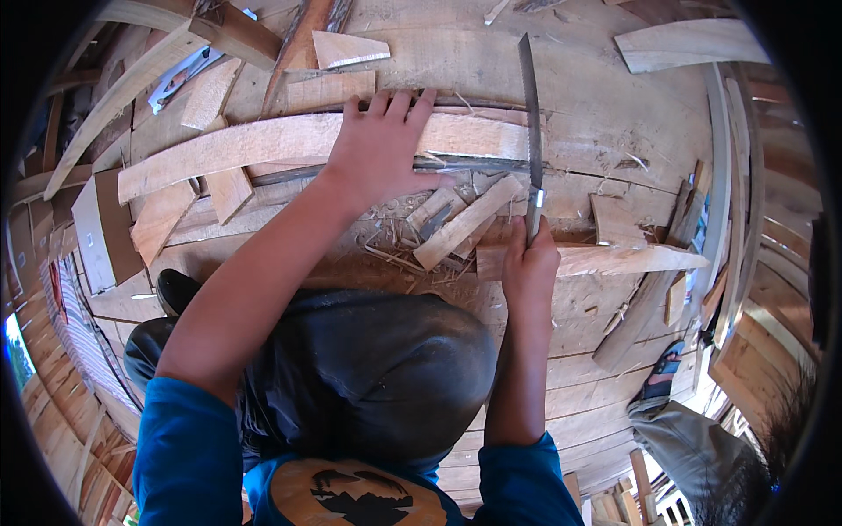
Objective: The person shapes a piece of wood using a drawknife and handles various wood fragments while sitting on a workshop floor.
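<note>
A pale wooden board (pixel 254 143), slightly curved, lies crosswise in front of me on other wood. My left hand (pixel 381 136) grips it from above, fingers over the far edge and thumb along the near side. In my closed right hand (pixel 531 263) is a handsaw (pixel 533 131), its narrow blade pointing away from me. The blade crosses the board at its right end; how deep its teeth sit cannot be made out. Short offcuts (pixel 465 223) and shavings lie just below the board, between my hands. My fingers hide most of the saw's handle.
Another board (pixel 605 260) lies beside my right wrist. Loose wood pieces (pixel 162 219) rest at the left, near a cardboard box (pixel 105 232). Long planks (pixel 735 202) run along the right side. Another person's sandalled foot (pixel 664 368) is at the lower right, close to my knee's level.
</note>
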{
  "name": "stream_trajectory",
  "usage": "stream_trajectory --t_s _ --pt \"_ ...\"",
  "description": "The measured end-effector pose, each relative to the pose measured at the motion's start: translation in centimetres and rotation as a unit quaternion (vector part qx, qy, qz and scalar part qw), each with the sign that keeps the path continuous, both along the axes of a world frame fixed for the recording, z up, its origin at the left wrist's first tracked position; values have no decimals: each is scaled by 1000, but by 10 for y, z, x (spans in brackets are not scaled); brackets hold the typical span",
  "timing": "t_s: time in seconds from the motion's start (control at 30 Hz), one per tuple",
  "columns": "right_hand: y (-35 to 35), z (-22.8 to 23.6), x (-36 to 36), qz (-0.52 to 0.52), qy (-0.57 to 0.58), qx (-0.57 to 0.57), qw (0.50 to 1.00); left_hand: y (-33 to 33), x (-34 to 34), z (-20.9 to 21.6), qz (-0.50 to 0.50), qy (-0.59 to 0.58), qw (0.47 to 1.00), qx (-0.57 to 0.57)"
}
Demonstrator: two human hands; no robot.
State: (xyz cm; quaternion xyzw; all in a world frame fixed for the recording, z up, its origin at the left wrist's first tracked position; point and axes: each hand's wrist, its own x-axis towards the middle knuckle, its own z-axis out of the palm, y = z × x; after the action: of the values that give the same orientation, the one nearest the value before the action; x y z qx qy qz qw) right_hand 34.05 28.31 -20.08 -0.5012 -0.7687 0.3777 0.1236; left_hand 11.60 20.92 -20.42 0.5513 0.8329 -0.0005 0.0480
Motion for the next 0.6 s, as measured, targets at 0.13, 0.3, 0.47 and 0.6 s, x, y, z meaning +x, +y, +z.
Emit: stream_trajectory --t_s 0.13,0.3,0.47,0.6 --pt "10 -1 -3 14 -20 -7 1000 1 -25 6 -78 -78 994 -21" --pt "20 -3 -10 22 -34 0 999 -3 -55 -2 -94 -143 985 19" --pt "15 -3 -8 24 -38 13 999 3 -44 -4 3 -134 989 58" --pt "10 9 0 24 -52 -3 998 -3 -38 -8 5 -110 991 78"
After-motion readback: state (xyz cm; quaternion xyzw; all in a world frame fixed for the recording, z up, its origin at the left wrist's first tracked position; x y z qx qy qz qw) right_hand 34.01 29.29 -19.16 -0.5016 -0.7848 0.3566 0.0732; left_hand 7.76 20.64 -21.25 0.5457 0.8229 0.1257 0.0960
